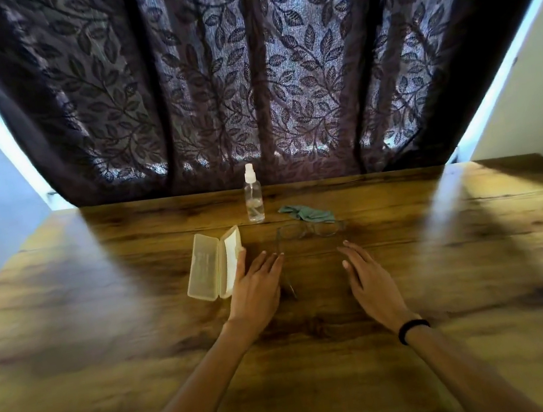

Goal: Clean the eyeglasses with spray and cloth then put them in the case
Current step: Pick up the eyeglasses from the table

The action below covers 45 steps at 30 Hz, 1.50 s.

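From the head camera, the task looks barely begun, if begun at all. The eyeglasses [308,232] lie on the wooden counter [476,248] with their temples unfolded toward the near edge; the left temple runs down beside the left hand [256,287] and part of it seems to pass under that hand's edge, though the blur makes contact hard to confirm. The lenses rest just near of the green cloth [305,214], which lies crumpled and may touch the frame's far rim. To the left of the cloth stands the clear spray bottle [253,197], upright, capped with its white nozzle and untouched by either hand. The pale plastic case [214,265] sits open at the left, lid laid flat, with nothing clearly inside it; the left hand's outer edge is against or just beside its near right side. Both hands hover or rest palm-down over the counter, fingers [350,252] extended and spread, holding nothing. The right hand [370,282], with a dark band [413,329] at the wrist, is near the right temple's end but apart from it. I judge that spraying, wiping, folding and casing all remain; no lens wetness can be made out.
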Each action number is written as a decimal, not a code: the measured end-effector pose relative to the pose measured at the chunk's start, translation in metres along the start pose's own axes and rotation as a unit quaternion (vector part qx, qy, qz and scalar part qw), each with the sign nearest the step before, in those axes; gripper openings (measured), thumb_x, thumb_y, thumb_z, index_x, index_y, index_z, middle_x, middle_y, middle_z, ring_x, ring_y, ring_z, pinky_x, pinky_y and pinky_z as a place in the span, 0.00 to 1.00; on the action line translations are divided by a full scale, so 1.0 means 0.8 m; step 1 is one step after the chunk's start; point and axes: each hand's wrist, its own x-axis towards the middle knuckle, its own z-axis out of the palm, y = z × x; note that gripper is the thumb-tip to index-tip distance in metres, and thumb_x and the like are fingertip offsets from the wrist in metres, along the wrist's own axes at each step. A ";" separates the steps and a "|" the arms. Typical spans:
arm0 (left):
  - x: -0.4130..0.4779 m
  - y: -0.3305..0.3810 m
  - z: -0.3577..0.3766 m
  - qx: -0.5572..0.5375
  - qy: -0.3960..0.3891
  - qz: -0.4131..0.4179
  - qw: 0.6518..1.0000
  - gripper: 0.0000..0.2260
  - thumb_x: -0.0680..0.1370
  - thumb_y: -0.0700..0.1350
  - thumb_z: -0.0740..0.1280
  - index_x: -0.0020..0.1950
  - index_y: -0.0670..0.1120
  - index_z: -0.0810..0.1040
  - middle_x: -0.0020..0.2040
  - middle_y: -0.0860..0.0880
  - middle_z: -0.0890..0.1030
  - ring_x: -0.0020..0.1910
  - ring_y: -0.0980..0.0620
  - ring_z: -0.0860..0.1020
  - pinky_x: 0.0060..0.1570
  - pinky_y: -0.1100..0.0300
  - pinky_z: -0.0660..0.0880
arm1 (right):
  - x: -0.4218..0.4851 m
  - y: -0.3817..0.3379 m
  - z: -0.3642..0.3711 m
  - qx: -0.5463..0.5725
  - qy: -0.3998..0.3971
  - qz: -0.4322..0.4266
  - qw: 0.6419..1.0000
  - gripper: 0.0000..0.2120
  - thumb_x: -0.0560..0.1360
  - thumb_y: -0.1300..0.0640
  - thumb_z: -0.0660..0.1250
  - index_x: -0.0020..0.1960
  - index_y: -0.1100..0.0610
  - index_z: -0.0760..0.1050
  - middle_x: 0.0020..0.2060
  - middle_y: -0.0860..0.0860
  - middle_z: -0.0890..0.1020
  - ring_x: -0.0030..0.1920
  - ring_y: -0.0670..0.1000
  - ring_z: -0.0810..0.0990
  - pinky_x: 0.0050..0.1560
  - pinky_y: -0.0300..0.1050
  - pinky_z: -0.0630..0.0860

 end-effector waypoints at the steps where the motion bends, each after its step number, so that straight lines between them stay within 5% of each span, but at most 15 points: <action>1: 0.001 0.001 -0.001 -0.003 0.002 0.002 1.000 0.23 0.78 0.44 0.56 0.73 0.47 0.57 0.72 0.49 0.67 0.73 0.51 0.58 0.68 0.51 0.31 | -0.001 0.000 0.000 0.004 -0.002 0.000 1.000 0.17 0.81 0.57 0.53 0.69 0.54 0.64 0.71 0.51 0.66 0.63 0.52 0.73 0.59 0.45 0.72; 6: 0.000 0.002 -0.007 0.004 0.008 0.002 1.000 0.22 0.78 0.44 0.59 0.72 0.47 0.61 0.70 0.48 0.69 0.73 0.52 0.59 0.69 0.51 0.30 | -0.002 0.002 0.000 0.023 -0.012 0.007 1.000 0.20 0.79 0.63 0.55 0.70 0.54 0.63 0.70 0.53 0.67 0.54 0.54 0.79 0.51 0.45 0.78; 9: 0.001 -0.001 -0.011 -0.007 0.022 -0.006 1.000 0.20 0.78 0.43 0.60 0.70 0.47 0.64 0.69 0.47 0.70 0.72 0.51 0.61 0.64 0.54 0.25 | -0.002 0.007 0.001 0.049 -0.012 0.000 0.999 0.22 0.78 0.66 0.55 0.70 0.53 0.62 0.64 0.57 0.73 0.36 0.40 0.76 0.34 0.31 0.72; 11: 0.003 -0.004 -0.013 -0.001 0.020 -0.010 1.000 0.21 0.78 0.42 0.60 0.70 0.48 0.63 0.69 0.48 0.71 0.72 0.51 0.61 0.66 0.53 0.28 | 0.000 0.012 0.001 0.066 -0.009 0.001 0.998 0.23 0.78 0.67 0.55 0.70 0.52 0.62 0.61 0.58 0.75 0.34 0.35 0.74 0.32 0.28 0.71; 14: 0.011 -0.009 -0.014 0.010 0.016 -0.021 1.000 0.24 0.76 0.40 0.63 0.71 0.48 0.62 0.69 0.48 0.71 0.72 0.51 0.61 0.68 0.51 0.33 | 0.006 0.021 -0.001 0.061 0.008 0.002 0.998 0.25 0.77 0.68 0.56 0.71 0.52 0.61 0.63 0.57 0.74 0.32 0.41 0.73 0.29 0.27 0.69; 17: 0.022 -0.012 -0.013 0.015 0.025 -0.021 0.999 0.24 0.75 0.39 0.63 0.71 0.48 0.63 0.68 0.47 0.72 0.71 0.50 0.63 0.69 0.50 0.35 | 0.013 0.029 -0.006 0.055 0.018 -0.005 0.998 0.26 0.77 0.68 0.57 0.71 0.50 0.61 0.69 0.54 0.69 0.42 0.39 0.75 0.43 0.30 0.74; 19: 0.030 -0.014 -0.011 0.029 0.029 -0.016 0.999 0.24 0.75 0.38 0.63 0.71 0.48 0.62 0.67 0.47 0.73 0.70 0.50 0.64 0.69 0.51 0.37 | 0.020 0.034 -0.008 0.046 0.020 -0.003 0.999 0.25 0.78 0.67 0.56 0.71 0.49 0.61 0.71 0.53 0.67 0.57 0.47 0.76 0.58 0.36 0.69; 21: 0.037 -0.016 -0.008 0.042 0.031 -0.006 0.999 0.25 0.75 0.38 0.64 0.71 0.48 0.62 0.65 0.47 0.74 0.69 0.49 0.66 0.69 0.51 0.36 | 0.029 0.037 -0.008 0.036 0.017 0.003 0.999 0.24 0.78 0.66 0.56 0.71 0.49 0.62 0.70 0.54 0.68 0.65 0.51 0.72 0.62 0.38 0.64; 26: 0.056 -0.016 0.002 0.061 0.035 0.003 0.998 0.23 0.76 0.39 0.63 0.70 0.48 0.63 0.64 0.46 0.76 0.68 0.48 0.68 0.70 0.50 0.36 | 0.050 0.037 -0.012 0.026 0.012 0.001 1.000 0.22 0.77 0.66 0.58 0.69 0.50 0.66 0.66 0.53 0.74 0.63 0.52 0.74 0.64 0.46 0.71; 31: 0.070 -0.016 0.005 0.040 0.048 -0.013 0.998 0.14 0.77 0.43 0.62 0.62 0.49 0.72 0.59 0.48 0.80 0.63 0.50 0.73 0.71 0.51 0.37 | 0.071 0.028 -0.015 0.027 0.039 0.002 0.999 0.19 0.76 0.66 0.62 0.64 0.52 0.73 0.59 0.52 0.80 0.57 0.51 0.79 0.58 0.44 0.74; 36: 0.081 -0.023 0.003 -0.006 0.075 -0.038 0.996 0.07 0.76 0.44 0.64 0.53 0.48 0.78 0.49 0.48 0.83 0.49 0.50 0.81 0.68 0.58 0.31 | 0.082 0.028 -0.015 0.045 0.063 0.003 0.997 0.14 0.74 0.66 0.64 0.58 0.57 0.77 0.54 0.53 0.83 0.53 0.51 0.81 0.55 0.43 0.75; 38: 0.088 -0.028 0.001 -0.025 0.099 -0.055 0.993 0.06 0.75 0.42 0.65 0.50 0.49 0.79 0.44 0.48 0.84 0.42 0.50 0.82 0.70 0.59 0.38 | 0.088 0.024 -0.016 0.052 0.089 -0.006 0.995 0.12 0.74 0.67 0.64 0.55 0.59 0.78 0.52 0.55 0.83 0.51 0.52 0.81 0.54 0.43 0.75; 40: 0.094 -0.033 -0.001 -0.068 0.120 -0.080 0.987 0.06 0.76 0.43 0.65 0.51 0.48 0.79 0.42 0.46 0.84 0.43 0.48 0.81 0.69 0.56 0.56 | 0.096 0.020 -0.017 0.065 0.125 -0.021 0.990 0.09 0.74 0.67 0.64 0.52 0.61 0.79 0.50 0.56 0.83 0.49 0.54 0.82 0.51 0.45 0.77; 42: 0.100 -0.038 -0.005 -0.145 0.116 -0.115 0.976 0.07 0.77 0.45 0.65 0.53 0.47 0.78 0.45 0.43 0.83 0.45 0.45 0.80 0.54 0.51 0.73 | 0.104 0.015 -0.020 0.088 0.152 -0.032 0.984 0.07 0.75 0.65 0.64 0.51 0.62 0.79 0.48 0.56 0.83 0.47 0.54 0.82 0.49 0.48 0.79; 45: 0.107 -0.048 -0.011 -0.203 0.118 -0.131 0.963 0.08 0.76 0.48 0.66 0.52 0.46 0.78 0.43 0.45 0.83 0.40 0.47 0.80 0.40 0.50 0.78 | 0.117 0.006 -0.025 0.120 0.181 -0.036 0.975 0.07 0.75 0.65 0.64 0.51 0.62 0.79 0.46 0.55 0.83 0.43 0.52 0.81 0.44 0.50 0.80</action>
